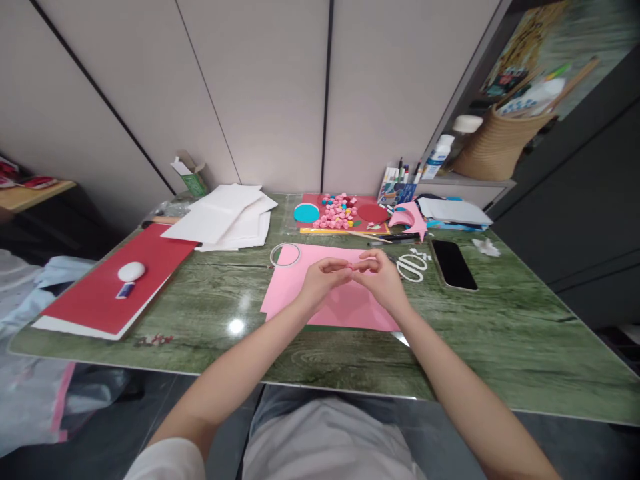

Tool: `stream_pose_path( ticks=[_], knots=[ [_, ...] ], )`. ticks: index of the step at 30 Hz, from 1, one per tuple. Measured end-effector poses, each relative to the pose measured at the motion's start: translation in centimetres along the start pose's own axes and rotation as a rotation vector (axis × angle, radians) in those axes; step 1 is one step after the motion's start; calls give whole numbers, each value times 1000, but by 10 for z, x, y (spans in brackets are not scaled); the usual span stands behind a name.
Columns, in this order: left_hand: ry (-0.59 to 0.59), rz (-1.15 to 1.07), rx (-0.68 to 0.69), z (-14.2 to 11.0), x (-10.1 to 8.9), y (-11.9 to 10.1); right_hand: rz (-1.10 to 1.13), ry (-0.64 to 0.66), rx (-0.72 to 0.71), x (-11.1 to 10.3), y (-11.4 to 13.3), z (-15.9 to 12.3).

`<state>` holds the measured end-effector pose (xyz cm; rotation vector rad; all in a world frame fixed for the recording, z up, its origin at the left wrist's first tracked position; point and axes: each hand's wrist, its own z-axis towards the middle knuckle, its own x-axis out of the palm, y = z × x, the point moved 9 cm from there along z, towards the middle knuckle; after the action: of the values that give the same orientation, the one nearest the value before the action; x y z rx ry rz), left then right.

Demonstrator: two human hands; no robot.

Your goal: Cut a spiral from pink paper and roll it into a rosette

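Over pink sheets of paper (pixel 295 293), my left hand (pixel 324 279) and my right hand (pixel 383 277) meet fingertip to fingertip. Between them they pinch a small pink piece (pixel 350 266), mostly covered by the fingers, so its shape is unclear. Left of my left hand, a roll of tape (pixel 273 256) lies partly on the pink paper. White-handled scissors (pixel 413 268) rest just right of my right hand. Beyond both hands, a heap of small crumpled-looking pink pieces (pixel 337 213), with a few blue and yellow ones, sits on a red sheet (pixel 313 199).
White papers (pixel 220 213) and a red board (pixel 95 293) with a white round object (pixel 131 271) lie left. To the right are a phone (pixel 454 265), pink paper scraps (pixel 410 217) and a box of markers (pixel 397 190). A yellow pencil (pixel 323 231) lies behind the pink sheets.
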<state>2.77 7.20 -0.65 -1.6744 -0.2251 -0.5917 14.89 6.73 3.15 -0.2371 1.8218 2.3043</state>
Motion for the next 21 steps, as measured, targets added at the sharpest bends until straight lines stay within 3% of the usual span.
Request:
stream_pose_path(
  ticks=[6, 16, 18, 21],
  knots=[
    [-20, -111, -129, 7, -10, 19, -168, -63, -91, -2, -6, 4],
    [12, -86, -194, 9, -13, 19, -248, -40, -130, 3, -1, 2],
    [-14, -70, -172, 11, -17, 16, -252, -66, -160, 3, 7, 3],
    [-72, -67, -150, 15, -25, 14, -213, -138, -263, -3, 42, -10]
  ],
)
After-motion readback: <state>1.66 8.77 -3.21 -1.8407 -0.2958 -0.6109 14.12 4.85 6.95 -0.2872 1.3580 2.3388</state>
